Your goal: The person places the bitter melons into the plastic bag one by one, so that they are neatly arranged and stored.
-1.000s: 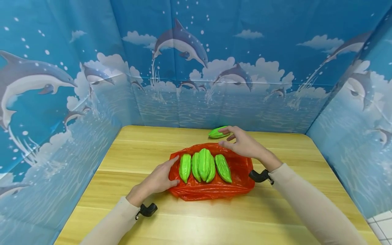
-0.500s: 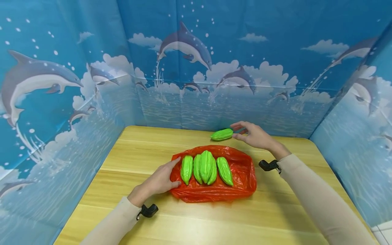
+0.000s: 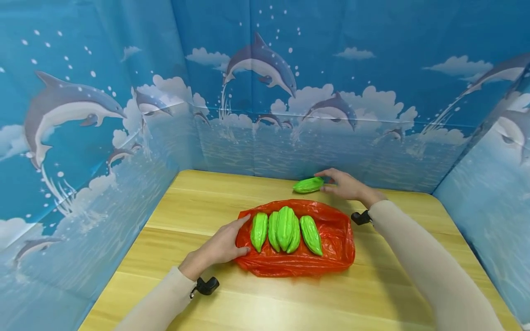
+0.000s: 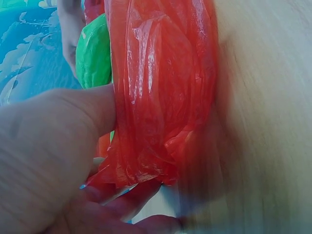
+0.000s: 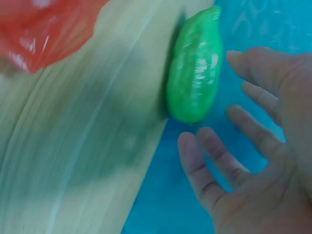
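A red plastic bag [image 3: 340, 235] lies opened out on the table, with several green, ridged bitter melons [image 3: 285, 229] in it. My left hand [image 3: 221, 243] grips the bag's left edge; in the left wrist view its thumb lies over the rim and its fingers are on the bag's other side. Behind the bag, a single bitter melon [image 3: 307, 185] rests near the table's back edge. My right hand [image 3: 348, 185] is at that melon's right end, thumb and fingers spread. In the right wrist view a small gap shows between the fingertips [image 5: 186, 141] and the melon.
The wooden table [image 3: 198, 197] carries the bag and the lone melon. A blue dolphin-print curtain [image 3: 232, 142] rises right behind the table's back edge and along both sides.
My right hand has passed from above the lone melon to its right end and come close to it. My left hand stays on the bag's edge. The head view has shifted slightly left.
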A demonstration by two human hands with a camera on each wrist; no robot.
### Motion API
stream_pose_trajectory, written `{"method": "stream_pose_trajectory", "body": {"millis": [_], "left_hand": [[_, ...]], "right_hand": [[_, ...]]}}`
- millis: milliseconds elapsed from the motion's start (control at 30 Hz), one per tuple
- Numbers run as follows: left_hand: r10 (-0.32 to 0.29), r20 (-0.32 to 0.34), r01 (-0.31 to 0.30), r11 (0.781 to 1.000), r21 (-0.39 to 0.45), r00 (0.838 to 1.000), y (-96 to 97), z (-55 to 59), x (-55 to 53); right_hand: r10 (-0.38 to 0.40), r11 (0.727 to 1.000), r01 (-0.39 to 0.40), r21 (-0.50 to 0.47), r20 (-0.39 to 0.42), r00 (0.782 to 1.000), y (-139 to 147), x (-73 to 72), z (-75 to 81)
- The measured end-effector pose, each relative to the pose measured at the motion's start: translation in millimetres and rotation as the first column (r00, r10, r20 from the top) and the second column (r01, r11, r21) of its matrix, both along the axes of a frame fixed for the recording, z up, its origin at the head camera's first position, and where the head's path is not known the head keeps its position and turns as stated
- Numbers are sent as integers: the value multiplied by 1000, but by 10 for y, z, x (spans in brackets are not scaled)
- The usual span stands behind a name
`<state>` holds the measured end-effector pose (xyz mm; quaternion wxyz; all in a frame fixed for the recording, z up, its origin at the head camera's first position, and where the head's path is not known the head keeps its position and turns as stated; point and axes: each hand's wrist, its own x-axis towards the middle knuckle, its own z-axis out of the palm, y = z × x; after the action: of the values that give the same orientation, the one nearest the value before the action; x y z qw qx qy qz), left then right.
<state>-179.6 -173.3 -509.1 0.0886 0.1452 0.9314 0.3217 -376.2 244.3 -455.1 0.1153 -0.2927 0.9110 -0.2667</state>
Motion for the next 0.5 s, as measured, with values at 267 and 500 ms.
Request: {"method": "stream_pose_trajectory", "body": {"millis": [267,500], "left_hand": [[-13,-2,13,1000,1,1000,-1,-6,-27],[-13,1,13,1000,-6,1000,9,-6,-7]], "right_hand": [[134,987,-124,105,-95,986,-32,-139,-146],[60,989,-44,140,-112,992,48,-91,-267]]}}
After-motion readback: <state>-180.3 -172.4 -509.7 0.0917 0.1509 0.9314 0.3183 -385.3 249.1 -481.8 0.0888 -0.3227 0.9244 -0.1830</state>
